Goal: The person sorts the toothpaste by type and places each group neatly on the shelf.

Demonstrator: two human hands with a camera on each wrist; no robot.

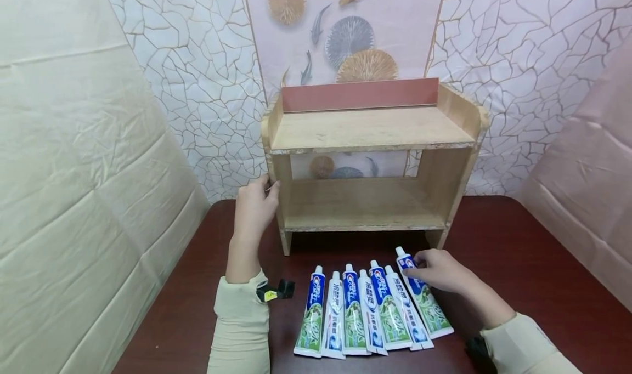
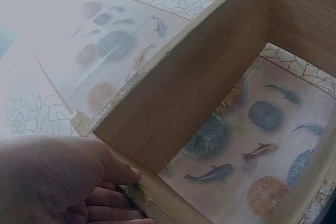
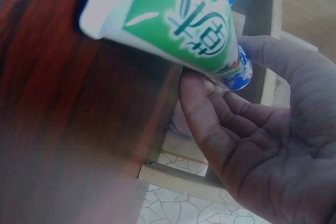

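My left hand (image 1: 257, 204) holds the front edge of the left side panel of a small wooden shelf (image 1: 365, 204). In the left wrist view the thumb (image 2: 123, 171) lies on the panel's inner side, with the fingers around the outside. At the right end of a row, my right hand (image 1: 441, 270) grips a blue-and-green Crest toothpaste tube (image 1: 434, 311) between thumb and fingers, near its cap end. The right wrist view shows the green part of this toothpaste tube (image 3: 184, 19) close up. Beside it lie white-and-blue toothpaste tubes (image 1: 334, 313) alternating with more Crest tubes (image 1: 312, 313).
The row of tubes lies on a dark red-brown table (image 1: 187, 308), caps toward the shelf. The shelf has an upper board (image 1: 365, 127) with a reddish back strip (image 1: 360, 95), and a lower board (image 1: 365, 204). Patterned cloth (image 1: 197, 89) hangs behind; pale cloth (image 1: 89, 198) lines the left side.
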